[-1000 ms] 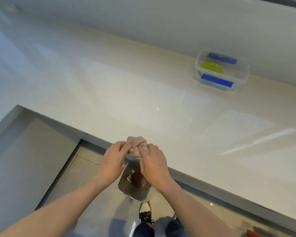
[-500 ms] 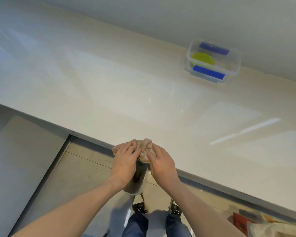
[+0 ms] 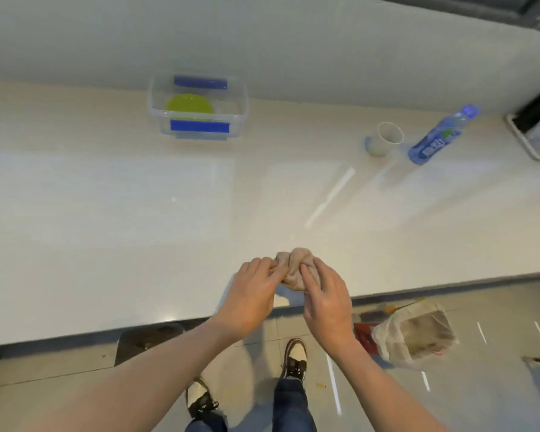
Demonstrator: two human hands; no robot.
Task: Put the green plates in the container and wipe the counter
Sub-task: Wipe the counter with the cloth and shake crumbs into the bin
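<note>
A bunched beige cloth [image 3: 294,264] lies on the white counter [image 3: 113,213] near its front edge. My left hand [image 3: 252,293] grips its left side and my right hand [image 3: 325,294] grips its right side, fingers pinched into the folds. At the back of the counter, against the wall, stands a clear plastic container [image 3: 240,98] with blue clips. Green plates [image 3: 190,104] lie flat inside it.
A white paper cup [image 3: 384,139] and a blue-labelled water bottle [image 3: 435,139] stand at the back right. A tray [image 3: 533,132] sits at the far right edge. Below the counter are a dark bin [image 3: 144,338] and a plastic bag [image 3: 415,332] on the tiled floor.
The view has swung right, bringing the cup and bottle into sight. Both hands have carried the cloth from over the bin by the counter's edge onto the counter top.
</note>
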